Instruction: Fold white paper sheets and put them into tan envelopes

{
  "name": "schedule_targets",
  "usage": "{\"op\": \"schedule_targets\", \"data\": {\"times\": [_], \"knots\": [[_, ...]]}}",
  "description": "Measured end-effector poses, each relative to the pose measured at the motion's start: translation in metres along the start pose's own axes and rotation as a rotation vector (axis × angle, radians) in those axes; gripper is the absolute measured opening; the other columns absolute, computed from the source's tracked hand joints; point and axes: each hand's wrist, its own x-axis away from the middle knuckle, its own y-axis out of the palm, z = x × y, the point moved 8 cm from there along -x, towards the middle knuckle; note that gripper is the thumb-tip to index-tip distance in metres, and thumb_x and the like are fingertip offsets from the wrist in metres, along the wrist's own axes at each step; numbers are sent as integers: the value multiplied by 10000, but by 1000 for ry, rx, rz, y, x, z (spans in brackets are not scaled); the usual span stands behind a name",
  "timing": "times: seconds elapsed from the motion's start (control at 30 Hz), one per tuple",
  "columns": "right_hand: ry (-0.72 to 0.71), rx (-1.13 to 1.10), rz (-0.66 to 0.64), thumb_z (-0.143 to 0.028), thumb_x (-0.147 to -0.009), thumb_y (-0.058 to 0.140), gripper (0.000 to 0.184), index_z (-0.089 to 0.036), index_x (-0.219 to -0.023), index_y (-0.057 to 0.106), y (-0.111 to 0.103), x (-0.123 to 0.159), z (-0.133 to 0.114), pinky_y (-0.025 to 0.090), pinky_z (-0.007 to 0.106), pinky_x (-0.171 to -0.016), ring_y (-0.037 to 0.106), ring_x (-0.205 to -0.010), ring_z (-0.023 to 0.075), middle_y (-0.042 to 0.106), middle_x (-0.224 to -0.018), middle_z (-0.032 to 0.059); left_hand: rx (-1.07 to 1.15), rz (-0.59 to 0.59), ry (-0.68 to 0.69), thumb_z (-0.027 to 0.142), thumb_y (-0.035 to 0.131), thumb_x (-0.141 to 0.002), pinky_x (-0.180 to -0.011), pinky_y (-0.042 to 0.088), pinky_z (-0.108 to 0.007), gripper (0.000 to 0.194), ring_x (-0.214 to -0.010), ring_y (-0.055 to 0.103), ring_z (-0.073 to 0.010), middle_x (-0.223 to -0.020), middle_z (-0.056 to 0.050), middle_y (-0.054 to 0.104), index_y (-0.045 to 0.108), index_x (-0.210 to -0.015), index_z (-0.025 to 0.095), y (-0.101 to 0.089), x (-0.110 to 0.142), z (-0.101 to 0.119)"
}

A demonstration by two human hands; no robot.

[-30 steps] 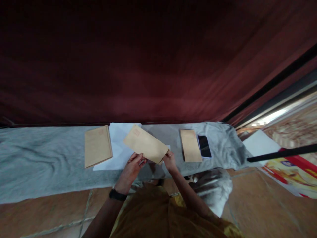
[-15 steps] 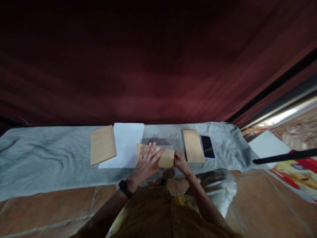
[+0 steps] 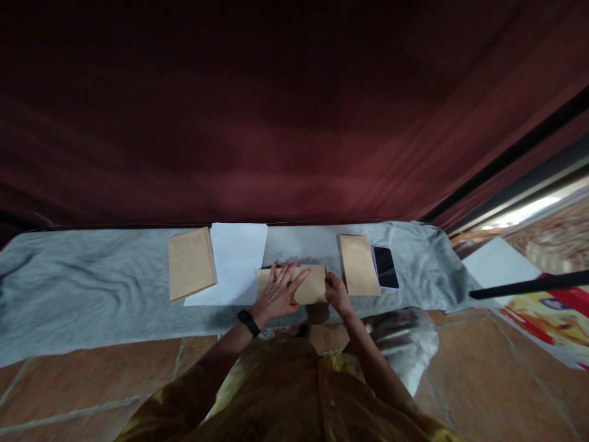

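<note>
A brown paper envelope [image 3: 313, 287] lies lengthwise in front of me on the grey cloth. My left hand [image 3: 280, 293] rests flat on its left half, fingers spread. At its right end, my right hand [image 3: 337, 291] has its fingers closed on the envelope's edge. White sheets of paper [image 3: 237, 261] lie to the left, partly under the envelope's left end. A stack of brown envelopes [image 3: 191, 264] overlaps the sheets' left side. Another stack of brown envelopes [image 3: 359, 265] sits just right of my right hand.
A phone [image 3: 385, 267] lies beside the right stack. Grey cloth [image 3: 92, 276] covers the long low surface, with a dark red curtain [image 3: 294, 153] behind it. A colourful printed box [image 3: 550, 313] and a black bar [image 3: 529, 286] are at right. Tiled floor [image 3: 92, 387] lies below.
The envelope now lies flatter and straighter, and its right end has shifted slightly right with my right hand. My left hand has flattened further onto it. The view has tilted slightly.
</note>
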Motion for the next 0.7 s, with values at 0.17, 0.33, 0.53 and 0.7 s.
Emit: {"op": "schedule_targets", "data": {"times": [0.17,0.33,0.53,0.7], "knots": [[-54,231,122,-348,-833,586,223,-195,-981,652,-19,10,-10,505,423,-876,615,-938,265,678,-948,109,35,-33,6,374,764,-705,-1218,26,-600,1024,-1492,274,-370,-1611,-179,321,261,-1591,266,6,-1,-3],[-164,386,85,-523,-949,454,413,-192,-1071,669,-23,28,-29,504,409,-898,628,-960,255,700,-1047,123,66,-43,6,419,759,-710,-1217,18,-607,1045,-1504,237,-379,-1627,-172,287,233,-1598,253,9,2,-5],[280,-119,-270,-656,-796,678,565,-196,-1122,716,4,38,-9,546,394,-885,693,-1011,290,765,-1061,87,74,-9,79,430,777,-718,-1222,38,-606,1062,-1501,236,-378,-1640,-143,262,205,-1601,291,8,8,3],[477,-309,-425,-520,-674,844,491,-217,-1048,750,19,38,0,524,414,-957,709,-1014,288,774,-1081,77,44,-12,151,473,779,-747,-1224,64,-601,1040,-1503,227,-381,-1652,-129,240,205,-1600,313,9,11,10]]}}
